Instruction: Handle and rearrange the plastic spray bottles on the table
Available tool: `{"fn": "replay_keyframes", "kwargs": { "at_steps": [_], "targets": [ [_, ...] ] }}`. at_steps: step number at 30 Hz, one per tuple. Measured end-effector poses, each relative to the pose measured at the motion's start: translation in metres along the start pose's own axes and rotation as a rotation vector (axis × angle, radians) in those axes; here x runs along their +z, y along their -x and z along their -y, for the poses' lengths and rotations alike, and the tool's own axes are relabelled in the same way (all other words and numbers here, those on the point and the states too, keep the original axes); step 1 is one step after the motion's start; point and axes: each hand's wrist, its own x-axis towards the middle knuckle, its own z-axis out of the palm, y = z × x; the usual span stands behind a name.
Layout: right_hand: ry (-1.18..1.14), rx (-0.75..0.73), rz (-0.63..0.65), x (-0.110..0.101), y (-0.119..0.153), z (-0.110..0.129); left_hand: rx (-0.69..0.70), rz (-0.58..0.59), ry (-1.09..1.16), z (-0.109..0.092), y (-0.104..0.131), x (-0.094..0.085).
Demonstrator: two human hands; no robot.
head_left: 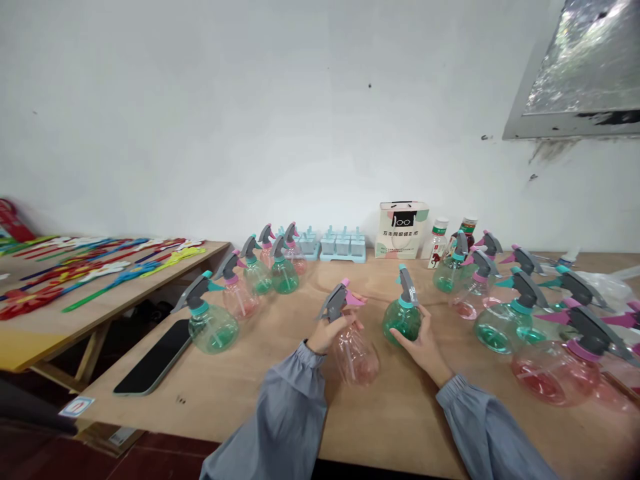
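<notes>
Fingers of the left hand [327, 331] pinched a tilted pink bottle [357, 359] by its neck, a narrow hold risking a slip into the green bottle [401, 319] cupped by the right hand [425, 347].

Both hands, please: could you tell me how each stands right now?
Left hand: closed around the neck of a pink spray bottle.
Right hand: cupped around a green spray bottle.

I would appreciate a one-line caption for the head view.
Head view: left hand on a pink spray bottle, right hand on a green spray bottle, at a wooden table.
</notes>
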Motion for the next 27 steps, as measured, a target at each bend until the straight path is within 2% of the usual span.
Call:
{"fn": "replay_keyframes", "kwargs": {
  "at_steps": [2, 7, 14, 17, 20, 24, 27],
  "targets": [
    [-0.003, 0.005, 0.003, -0.001, 0.0, 0.001, -0.003, -0.01, 0.037, 0.002, -0.001, 0.001],
    [-0.004, 0.029, 0.011, -0.001, 0.001, 0.0, -0.045, -0.172, 0.183, 0.006, -0.003, 0.001],
    [0.009, 0.017, -0.002, -0.002, 0.001, -0.001, 0.004, -0.061, 0.071, 0.004, -0.001, 0.0],
    [0.006, 0.023, 0.001, -0.002, 0.0, -0.002, 0.026, -0.116, 0.097, 0.008, -0.001, 0.0],
    [-0.004, 0.028, 0.001, -0.001, 0.0, -0.003, 0.032, -0.168, 0.006, 0.005, -0.002, -0.003],
    [-0.019, 0.044, 0.01, -0.001, 0.0, -0.003, 0.09, -0.212, -0.219, -0.009, -0.001, -0.022],
    [-0.024, 0.045, 0.018, -0.002, -0.001, -0.002, 0.164, -0.384, -0.427, -0.019, 0.001, -0.051]
  ]
}}
